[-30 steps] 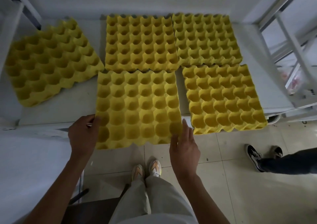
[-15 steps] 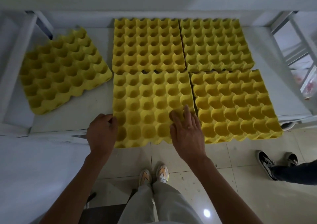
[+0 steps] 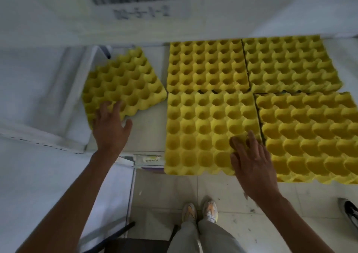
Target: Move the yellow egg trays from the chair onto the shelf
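Note:
Several yellow egg trays lie on the white shelf (image 3: 149, 128). One skewed tray (image 3: 126, 84) sits at the left, and my left hand (image 3: 111, 126) is spread open over its near corner, fingertips touching it. The near middle tray (image 3: 209, 128) overhangs the shelf's front edge; my right hand (image 3: 251, 156) rests flat and open on its near right corner. Two more trays lie behind, the far middle tray (image 3: 207, 67) and the far right tray (image 3: 288, 63). A near right tray (image 3: 313, 134) also overhangs the edge.
A white upright post (image 3: 77, 90) stands left of the skewed tray. A dark chair (image 3: 135, 245) shows at the bottom, by my legs and shoes (image 3: 199, 211). Another person's shoe (image 3: 350, 212) is at the right edge on the tiled floor.
My left hand has left the near middle tray's left edge and moved left onto the skewed tray. My right hand stays on the near middle tray. The view has shifted left.

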Demonstrator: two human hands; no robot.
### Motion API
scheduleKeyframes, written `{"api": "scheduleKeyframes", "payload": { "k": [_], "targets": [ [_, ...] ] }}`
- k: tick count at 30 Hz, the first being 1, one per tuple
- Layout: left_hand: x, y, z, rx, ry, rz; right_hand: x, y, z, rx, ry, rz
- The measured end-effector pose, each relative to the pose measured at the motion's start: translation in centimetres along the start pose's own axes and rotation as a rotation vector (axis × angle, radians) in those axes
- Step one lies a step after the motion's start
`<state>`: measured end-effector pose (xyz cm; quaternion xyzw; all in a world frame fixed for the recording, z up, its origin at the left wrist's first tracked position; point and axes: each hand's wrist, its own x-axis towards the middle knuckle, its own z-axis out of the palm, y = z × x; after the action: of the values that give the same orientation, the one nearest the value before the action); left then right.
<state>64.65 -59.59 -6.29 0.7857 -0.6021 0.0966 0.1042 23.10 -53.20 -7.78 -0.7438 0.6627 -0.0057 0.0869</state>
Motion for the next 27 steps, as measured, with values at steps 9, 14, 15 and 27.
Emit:
{"api": "scheduleKeyframes", "payload": {
  "k": [9,14,15,27],
  "targets": [
    [4.7,-4.5,3.2,-0.004,-0.388,0.051,-0.3,-0.4,-0.3,-0.021,0.022,-0.003],
    [3.7,-7.0,2.8,-0.009,-0.403,0.128,-0.3,-0.4,0.0,-0.034,0.029,0.011],
    [3.6,-7.4,2.7,-0.018,-0.409,0.125,-0.3,-0.4,0.0,-0.035,0.027,0.011],
    [3.1,-7.8,3.5,-0.106,-0.379,0.313,0.0,-0.8,1.0,-0.080,0.066,0.022]
  ]
}}
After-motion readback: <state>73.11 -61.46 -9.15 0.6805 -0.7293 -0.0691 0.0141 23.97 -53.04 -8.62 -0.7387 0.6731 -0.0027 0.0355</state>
